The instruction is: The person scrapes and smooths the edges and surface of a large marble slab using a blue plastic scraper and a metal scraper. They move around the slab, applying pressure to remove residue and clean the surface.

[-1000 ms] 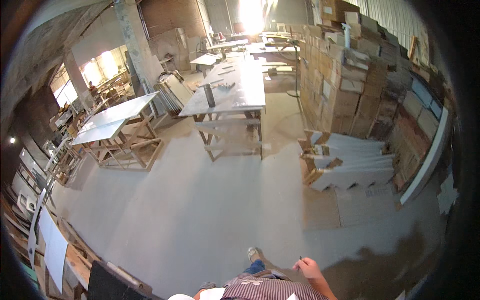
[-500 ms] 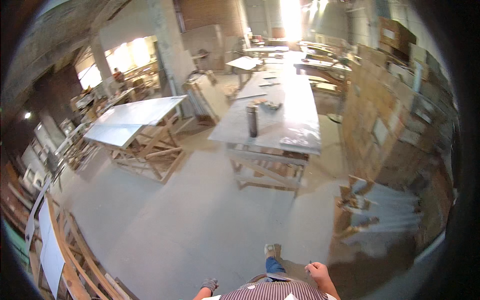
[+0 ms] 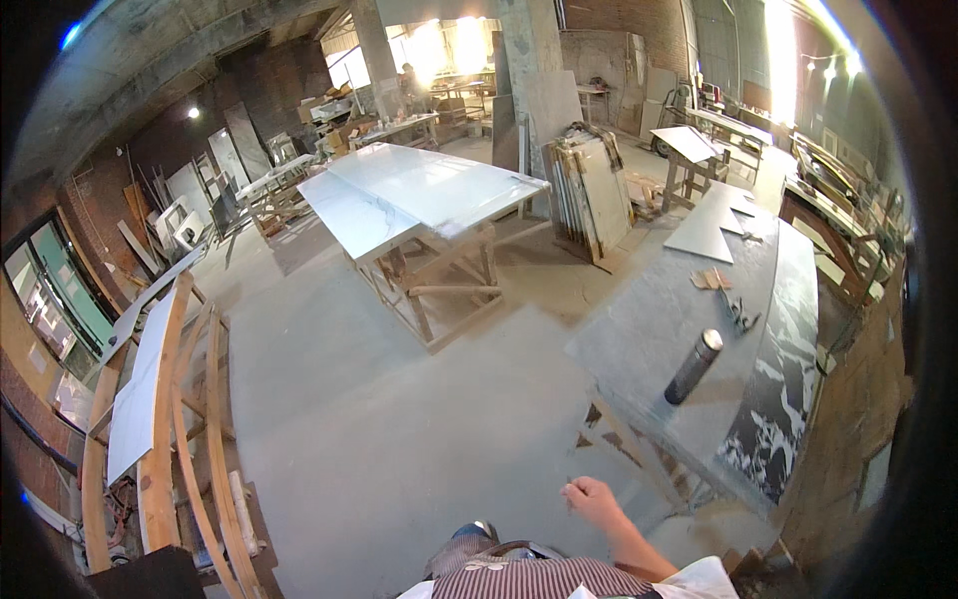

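My right hand point(image 3: 591, 499) hangs in front of my striped apron point(image 3: 539, 579), its fingers closed together. A thin dark bit shows at the fingertips, too small to name. Nearest to that hand is the grey-topped work table point(image 3: 639, 329) on the right, a short way beyond and not touched. On this table a dark flask point(image 3: 694, 366) with a silvery top stands upright. Behind the flask lie a dark clamp-like tool point(image 3: 740, 315) and some brown pieces point(image 3: 711, 280). My left hand is out of the picture.
A table with white slabs point(image 3: 399, 190) on a wooden trestle stands ahead. Left of me a long wooden rack point(image 3: 160, 429) carries a white panel point(image 3: 140, 399). Several slabs point(image 3: 589, 185) lean by the pillar point(image 3: 534, 60). A black-and-white slab strip point(image 3: 778, 399) edges the right table.
My view has swung to the right table's left side and come closer to it. My right hand has risen forward. My gloved left hand has dropped out of view.
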{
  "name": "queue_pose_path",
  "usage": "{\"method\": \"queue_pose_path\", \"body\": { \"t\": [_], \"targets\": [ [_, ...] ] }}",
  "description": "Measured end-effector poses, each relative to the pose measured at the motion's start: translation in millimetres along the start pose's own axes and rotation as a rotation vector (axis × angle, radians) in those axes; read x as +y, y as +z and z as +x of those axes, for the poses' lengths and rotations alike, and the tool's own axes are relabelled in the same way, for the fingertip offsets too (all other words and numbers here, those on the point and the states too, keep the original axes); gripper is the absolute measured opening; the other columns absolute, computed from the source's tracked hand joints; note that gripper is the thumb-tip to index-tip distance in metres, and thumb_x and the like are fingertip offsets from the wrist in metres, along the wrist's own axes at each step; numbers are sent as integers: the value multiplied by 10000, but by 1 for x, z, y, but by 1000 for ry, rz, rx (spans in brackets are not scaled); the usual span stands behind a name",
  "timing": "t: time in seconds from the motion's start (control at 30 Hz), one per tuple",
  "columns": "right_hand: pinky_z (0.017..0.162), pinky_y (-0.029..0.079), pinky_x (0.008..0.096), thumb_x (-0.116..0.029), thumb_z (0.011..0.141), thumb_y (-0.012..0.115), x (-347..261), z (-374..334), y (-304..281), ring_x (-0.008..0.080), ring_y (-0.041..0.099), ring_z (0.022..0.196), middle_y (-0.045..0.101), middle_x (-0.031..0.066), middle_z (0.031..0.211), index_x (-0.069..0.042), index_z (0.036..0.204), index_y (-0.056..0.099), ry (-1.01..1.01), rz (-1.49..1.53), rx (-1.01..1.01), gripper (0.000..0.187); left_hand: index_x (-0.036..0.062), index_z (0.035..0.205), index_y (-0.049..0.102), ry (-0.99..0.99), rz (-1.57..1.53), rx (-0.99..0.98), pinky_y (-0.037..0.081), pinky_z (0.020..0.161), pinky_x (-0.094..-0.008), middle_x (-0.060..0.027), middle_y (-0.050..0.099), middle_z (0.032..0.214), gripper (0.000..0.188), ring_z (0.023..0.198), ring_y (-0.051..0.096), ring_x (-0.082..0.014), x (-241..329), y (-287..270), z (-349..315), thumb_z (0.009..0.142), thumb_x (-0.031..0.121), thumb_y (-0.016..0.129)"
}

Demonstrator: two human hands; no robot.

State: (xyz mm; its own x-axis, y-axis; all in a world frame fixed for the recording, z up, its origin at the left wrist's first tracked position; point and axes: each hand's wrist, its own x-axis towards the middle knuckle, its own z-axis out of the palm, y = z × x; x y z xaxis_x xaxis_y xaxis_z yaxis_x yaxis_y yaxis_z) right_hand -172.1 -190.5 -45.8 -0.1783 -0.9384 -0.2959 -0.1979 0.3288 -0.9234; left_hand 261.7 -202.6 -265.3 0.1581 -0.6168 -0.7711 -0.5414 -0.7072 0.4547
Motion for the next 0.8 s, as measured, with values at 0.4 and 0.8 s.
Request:
{"method": "queue_pose_path", "body": {
  "t": [0.4, 0.8],
  "targets": [
    [652, 484, 284, -243, 901, 597, -14, 254, 13, 126, 590, 694, 635, 47, 722, 4, 871, 668, 151, 241, 230, 259, 74, 930, 620, 80, -19, -61, 553, 672, -361, -127, 701, 879, 192, 745, 687, -269, 317, -107, 257, 865, 250, 660],
    [670, 471, 263, -225, 908, 623, -111, 393, -24, 91, 576, 737, 669, 35, 794, -8, 900, 701, 223, 311, 526, 231, 64, 916, 617, 151, -140, -316, 557, 653, -358, -135, 697, 865, 176, 725, 684, -278, 636, -61, 431, 860, 222, 669]
  ]
}}
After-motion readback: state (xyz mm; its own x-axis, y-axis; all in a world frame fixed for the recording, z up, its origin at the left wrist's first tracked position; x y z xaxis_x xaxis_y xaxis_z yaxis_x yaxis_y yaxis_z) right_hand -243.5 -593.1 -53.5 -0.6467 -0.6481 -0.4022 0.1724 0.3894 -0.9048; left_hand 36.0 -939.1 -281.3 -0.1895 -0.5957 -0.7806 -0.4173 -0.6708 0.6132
